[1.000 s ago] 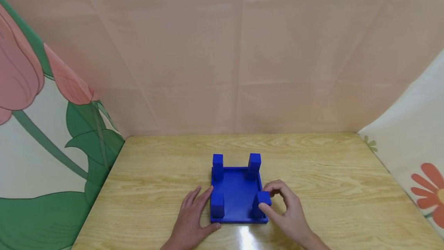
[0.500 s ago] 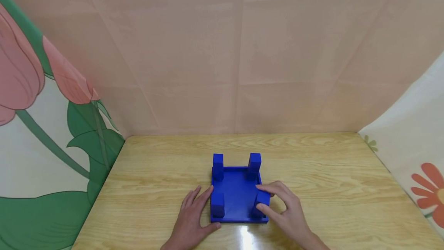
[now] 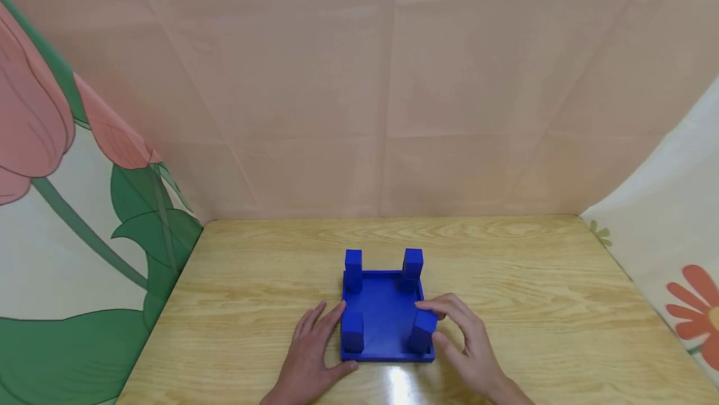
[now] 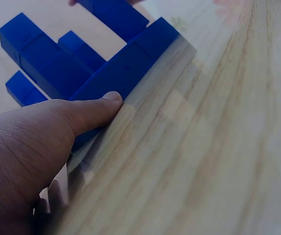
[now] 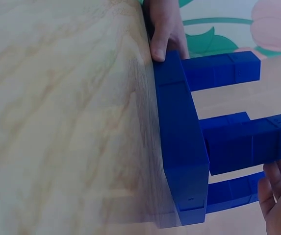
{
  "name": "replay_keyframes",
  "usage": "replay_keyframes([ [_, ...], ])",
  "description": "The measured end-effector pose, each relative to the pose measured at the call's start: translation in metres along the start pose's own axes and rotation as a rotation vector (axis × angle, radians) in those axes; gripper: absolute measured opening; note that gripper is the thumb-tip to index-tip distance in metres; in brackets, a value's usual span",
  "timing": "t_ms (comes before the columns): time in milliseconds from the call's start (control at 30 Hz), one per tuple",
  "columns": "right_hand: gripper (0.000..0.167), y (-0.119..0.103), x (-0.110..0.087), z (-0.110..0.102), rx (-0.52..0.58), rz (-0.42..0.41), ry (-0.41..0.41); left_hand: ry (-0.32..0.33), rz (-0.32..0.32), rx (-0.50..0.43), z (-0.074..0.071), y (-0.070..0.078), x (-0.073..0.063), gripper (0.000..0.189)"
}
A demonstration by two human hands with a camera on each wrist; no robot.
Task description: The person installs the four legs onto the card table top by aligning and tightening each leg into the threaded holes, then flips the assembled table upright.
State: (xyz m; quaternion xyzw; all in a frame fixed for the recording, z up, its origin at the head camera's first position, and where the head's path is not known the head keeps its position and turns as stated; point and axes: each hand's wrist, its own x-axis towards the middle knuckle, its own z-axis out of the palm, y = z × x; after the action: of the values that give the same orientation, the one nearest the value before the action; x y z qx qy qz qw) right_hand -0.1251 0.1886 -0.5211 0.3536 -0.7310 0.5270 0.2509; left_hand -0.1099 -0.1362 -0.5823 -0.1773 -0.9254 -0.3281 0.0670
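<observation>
A square blue tray-like base (image 3: 384,321) with a raised rim lies on the table, and a blue square post stands at each corner. My left hand (image 3: 308,355) braces the near-left corner with straight, spread fingers; its thumb (image 4: 112,96) presses the near side of the base. At the near-right corner, my right hand (image 3: 472,349) holds the near-right post (image 3: 422,333) between the index finger behind and the thumb at its right side. That post is turned and out of line with the near-left post (image 3: 352,333). Its foot is inside the rim; how it is seated is hidden.
The far-left post (image 3: 353,271) and far-right post (image 3: 412,269) rise at the back of the base. Light wood-grain tabletop (image 3: 253,280) surrounds it. A plain pinkish cloth (image 3: 382,112) hangs behind, with flower-printed cloths at the left (image 3: 84,255) and right (image 3: 674,236).
My right thumb has slid from the near face of the near-right post to its right side. The post has turned slightly. My left hand and the base have stayed put.
</observation>
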Motion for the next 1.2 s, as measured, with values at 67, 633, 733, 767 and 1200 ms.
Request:
replay_keyframes([
  [67, 0.038, -0.0001, 0.0006, 0.0004, -0.006, 0.001, 0.007, -0.006, -0.003, -0.001, -0.0002, 0.0000, 0.0001, 0.110],
  [633, 0.056, -0.0081, 0.0003, 0.0017, -0.090, 0.190, 0.031, -0.030, -0.016, -0.001, -0.0019, 0.0015, -0.0007, 0.109],
  [733, 0.063, -0.0066, 0.0007, 0.0013, -0.102, 0.174, 0.025, -0.027, -0.013, 0.002, -0.0018, 0.0015, -0.0002, 0.109],
  [767, 0.065, -0.0054, 0.0007, 0.0012, -0.104, 0.154, 0.023, -0.027, -0.013, 0.002, -0.0018, 0.0015, -0.0002, 0.109],
  [1200, 0.037, -0.0003, 0.0005, 0.0015, -0.022, -0.032, -0.002, -0.017, -0.006, 0.003, -0.0017, 0.0007, 0.0004, 0.110],
])
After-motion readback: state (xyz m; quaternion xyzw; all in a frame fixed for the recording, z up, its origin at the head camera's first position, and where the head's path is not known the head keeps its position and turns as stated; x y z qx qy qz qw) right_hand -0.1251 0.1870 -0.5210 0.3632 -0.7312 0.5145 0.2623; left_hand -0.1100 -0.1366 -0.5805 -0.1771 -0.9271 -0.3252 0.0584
